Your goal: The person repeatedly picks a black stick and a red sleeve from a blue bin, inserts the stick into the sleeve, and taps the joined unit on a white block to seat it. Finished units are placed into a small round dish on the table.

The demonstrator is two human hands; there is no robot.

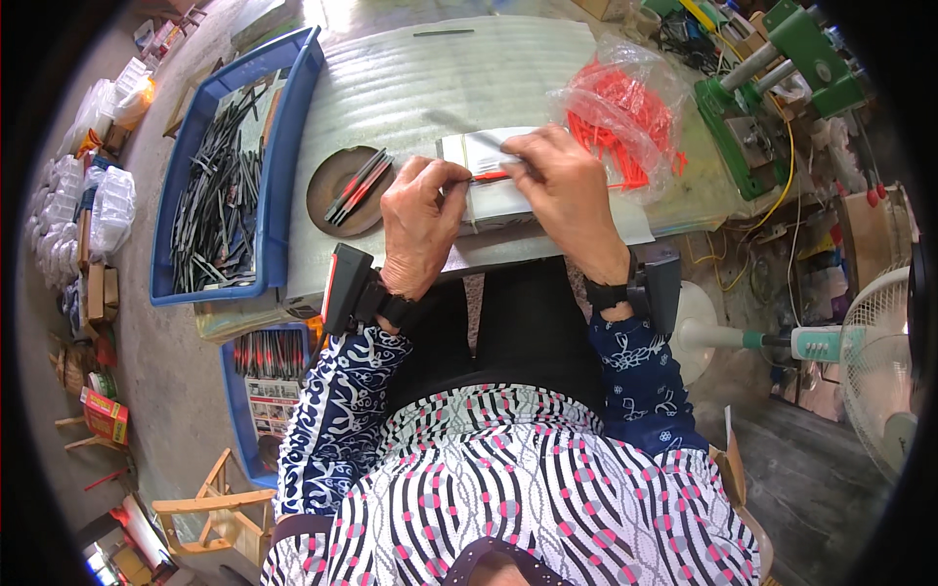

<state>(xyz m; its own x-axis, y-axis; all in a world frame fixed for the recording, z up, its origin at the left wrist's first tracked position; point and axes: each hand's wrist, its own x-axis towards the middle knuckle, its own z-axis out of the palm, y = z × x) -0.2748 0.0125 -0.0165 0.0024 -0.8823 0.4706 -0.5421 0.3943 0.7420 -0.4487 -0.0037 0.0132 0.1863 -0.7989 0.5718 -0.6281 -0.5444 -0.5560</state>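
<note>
Both hands meet over a small block [500, 201] wrapped in white paper. My left hand [422, 223] pinches one end of a thin red-and-black strip [490, 177]. At the strip's other end, the fingers of my right hand [569, 195] are pressed together; the fingertips partly hide it. Left of my left hand, a round brown dish [327, 181] holds several slim strips [362, 188], some black, some red. Just beyond my right hand lies a clear plastic bag [635, 107] full of thin red pieces, some spilling out toward the hand.
A blue crate [269, 195] of dark metal strips stands on the table's left. Below it, another blue tray [239, 410] holds red-and-black strips. A green metal press [728, 137] stands at the right, with a fan [884, 361] nearer me. One dark strip [443, 32] lies at the far side.
</note>
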